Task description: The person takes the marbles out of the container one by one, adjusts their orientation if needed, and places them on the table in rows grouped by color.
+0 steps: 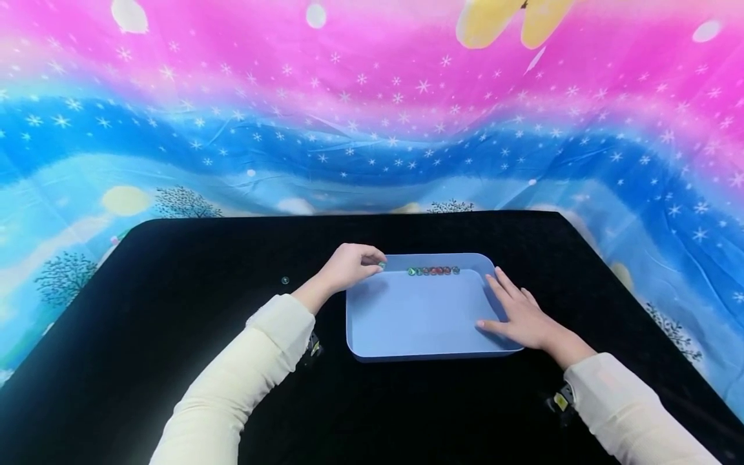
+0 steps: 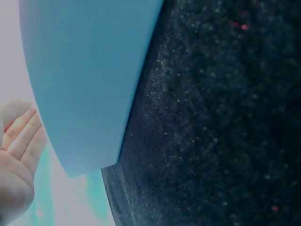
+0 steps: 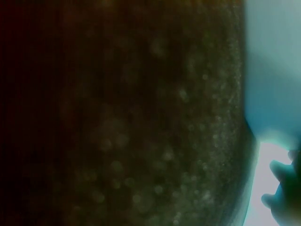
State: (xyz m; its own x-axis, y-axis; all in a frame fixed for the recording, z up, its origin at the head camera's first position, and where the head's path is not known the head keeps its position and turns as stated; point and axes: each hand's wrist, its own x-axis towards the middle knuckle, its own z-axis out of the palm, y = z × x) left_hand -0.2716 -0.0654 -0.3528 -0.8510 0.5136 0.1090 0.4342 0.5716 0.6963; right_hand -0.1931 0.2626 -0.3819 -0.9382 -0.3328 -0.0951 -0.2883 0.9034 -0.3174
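Note:
In the head view a shallow blue tray (image 1: 418,316) lies on the black-covered table. Several glass marbles (image 1: 433,271), green, reddish and dark, form a row along its far inner wall. Over the tray's far left corner, my left hand (image 1: 351,265) pinches a greenish marble (image 1: 382,265) between thumb and fingers. My right hand (image 1: 520,316) lies with spread fingers across the tray's right rim, holding nothing. The left wrist view shows part of the left hand (image 2: 21,150) beside the tray's outer wall (image 2: 89,84); the marble is hidden there. Dark fingers (image 3: 282,172) appear at the right wrist view's edge.
A single marble (image 1: 285,280) sits on the black cloth (image 1: 232,258) left of the tray. Behind the table hangs a pink and blue curtain (image 1: 372,129) with snowflakes. Small dark devices (image 1: 560,402) show by both wrists.

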